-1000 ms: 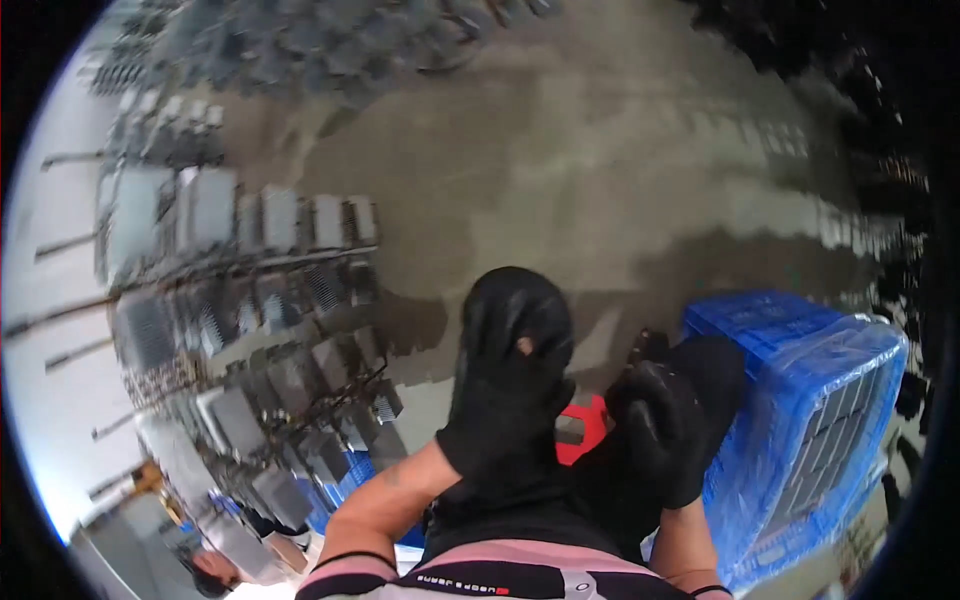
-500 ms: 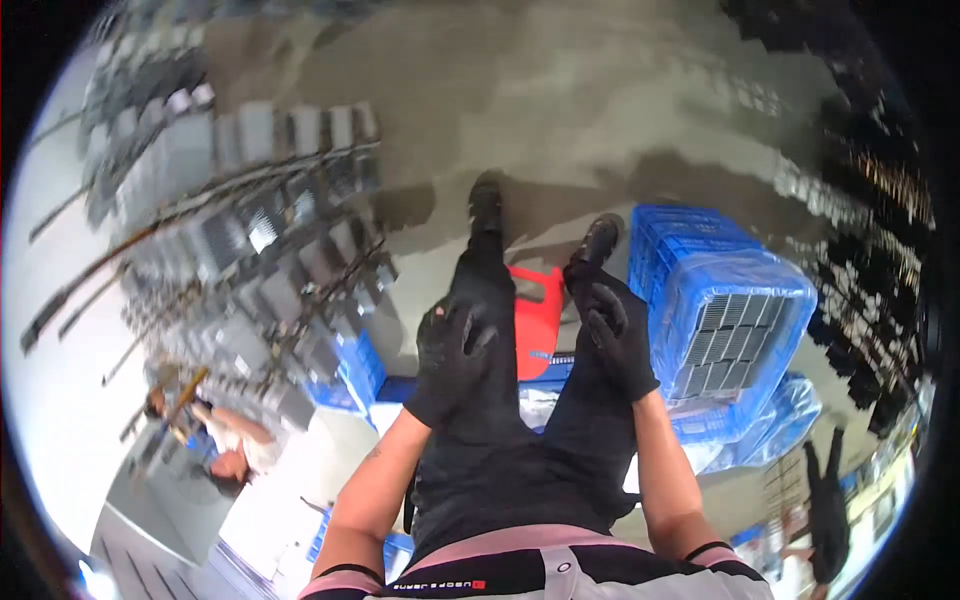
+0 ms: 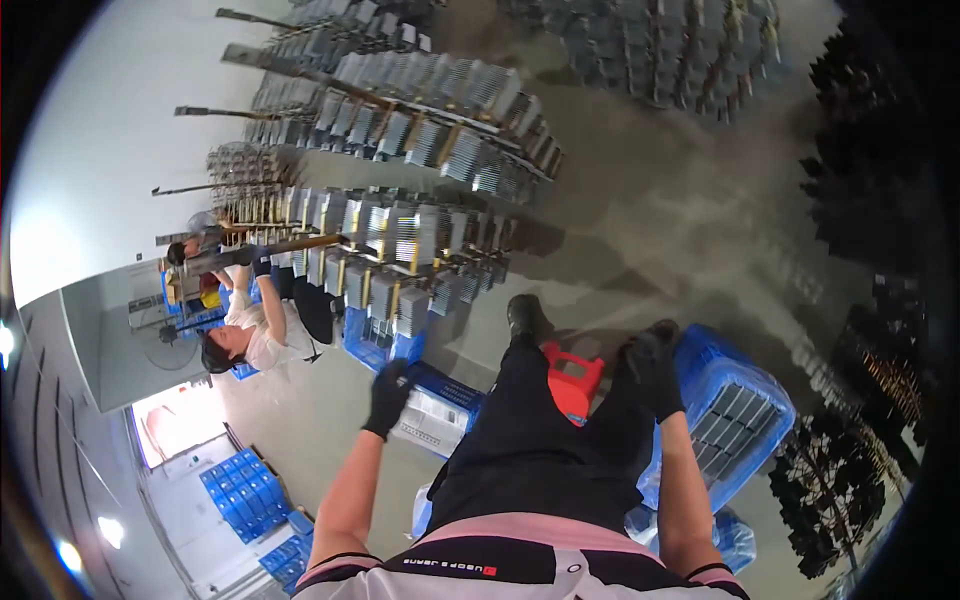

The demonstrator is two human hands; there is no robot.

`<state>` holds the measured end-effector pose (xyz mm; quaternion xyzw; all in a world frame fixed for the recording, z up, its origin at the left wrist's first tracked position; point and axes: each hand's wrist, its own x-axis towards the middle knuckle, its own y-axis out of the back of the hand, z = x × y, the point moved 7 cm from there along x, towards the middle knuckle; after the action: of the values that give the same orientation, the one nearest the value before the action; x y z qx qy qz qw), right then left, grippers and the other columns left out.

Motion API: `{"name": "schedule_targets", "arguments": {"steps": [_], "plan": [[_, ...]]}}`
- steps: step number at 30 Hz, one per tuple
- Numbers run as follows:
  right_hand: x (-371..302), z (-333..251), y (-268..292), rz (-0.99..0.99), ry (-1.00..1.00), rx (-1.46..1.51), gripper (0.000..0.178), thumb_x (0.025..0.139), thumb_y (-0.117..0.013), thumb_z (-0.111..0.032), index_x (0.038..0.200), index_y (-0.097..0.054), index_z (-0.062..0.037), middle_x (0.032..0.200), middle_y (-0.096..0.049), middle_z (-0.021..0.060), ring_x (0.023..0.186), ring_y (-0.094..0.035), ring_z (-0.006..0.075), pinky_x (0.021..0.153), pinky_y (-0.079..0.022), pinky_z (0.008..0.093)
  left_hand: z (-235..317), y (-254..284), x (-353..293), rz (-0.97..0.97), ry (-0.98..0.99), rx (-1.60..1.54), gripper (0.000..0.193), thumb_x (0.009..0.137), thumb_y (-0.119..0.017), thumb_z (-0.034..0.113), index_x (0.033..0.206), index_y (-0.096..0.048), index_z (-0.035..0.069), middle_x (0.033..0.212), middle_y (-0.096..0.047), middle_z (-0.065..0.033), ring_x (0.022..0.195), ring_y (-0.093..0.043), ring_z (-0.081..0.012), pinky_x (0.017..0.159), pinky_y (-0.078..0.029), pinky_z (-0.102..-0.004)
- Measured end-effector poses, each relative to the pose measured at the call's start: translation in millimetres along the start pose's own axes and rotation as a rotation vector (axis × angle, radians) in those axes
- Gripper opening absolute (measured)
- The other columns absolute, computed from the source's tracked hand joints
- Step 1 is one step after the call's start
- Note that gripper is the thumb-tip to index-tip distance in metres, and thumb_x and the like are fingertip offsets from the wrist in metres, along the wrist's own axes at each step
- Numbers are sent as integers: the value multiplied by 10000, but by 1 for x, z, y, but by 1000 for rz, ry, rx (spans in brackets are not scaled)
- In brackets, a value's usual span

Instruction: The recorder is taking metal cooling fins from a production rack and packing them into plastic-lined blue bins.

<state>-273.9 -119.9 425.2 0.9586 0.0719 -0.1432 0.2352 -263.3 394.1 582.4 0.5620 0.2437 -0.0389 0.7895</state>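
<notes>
L hand [image 3: 388,395] near box [image 3: 432,421], R hand [image 3: 650,375] beside blue crate [image 3: 705,360] (wrapped, prob. vs. dust); can't tell whether either grips anything.

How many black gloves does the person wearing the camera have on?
2: one on the left hand, out left of the legs; one on the right hand, beside the blue crate.

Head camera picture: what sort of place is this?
Probably a factory or a workshop. There are long rows of look-alike grey parts, a stack of blue crates, and another person near the rows.
</notes>
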Motion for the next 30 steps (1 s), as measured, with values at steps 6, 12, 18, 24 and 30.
{"name": "schedule_targets", "arguments": {"steps": [6,12,18,24,30], "plan": [[98,-139,-146,-129,51,278,441,906,-644,-268,1250,-551,-9,1070,-671,154,1029,-630,284,921,-476,383,-108,197,115,464,-236,-552,297,931,-639,208,1142,-591,4,1053,-624,-86,967,-611,-201,878,-470,-319],[171,-211,-300,-398,-203,651,319,918,-596,-199,1209,-600,-67,1167,-610,126,1109,-581,246,857,-521,390,-142,270,222,539,-476,-241,414,779,-703,-46,1171,-629,68,1190,-544,-190,1058,-578,-302,956,-475,-388],[197,-224,-358,-224,-496,1250,232,926,-597,-275,1084,-613,-106,1045,-635,79,968,-611,219,802,-525,398,-136,244,291,-106,-344,-1107,285,875,-614,20,1160,-614,17,1126,-617,-153,1017,-616,-272,900,-498,-372],[208,-240,-383,-188,14,831,249,917,-605,-309,1037,-602,-91,937,-637,66,832,-612,196,759,-517,394,-192,234,319,426,-663,-515,258,958,-527,196,1091,-638,4,920,-624,-36,836,-597,-187,810,-488,-346],[171,-200,-327,37,-497,1052,198,902,-603,-244,1005,-639,-80,874,-638,38,799,-606,151,725,-500,347,-101,159,278,-21,-206,-1584,272,1037,-431,205,815,-520,76,703,-446,31,648,-439,-94,697,-428,-252]]}}
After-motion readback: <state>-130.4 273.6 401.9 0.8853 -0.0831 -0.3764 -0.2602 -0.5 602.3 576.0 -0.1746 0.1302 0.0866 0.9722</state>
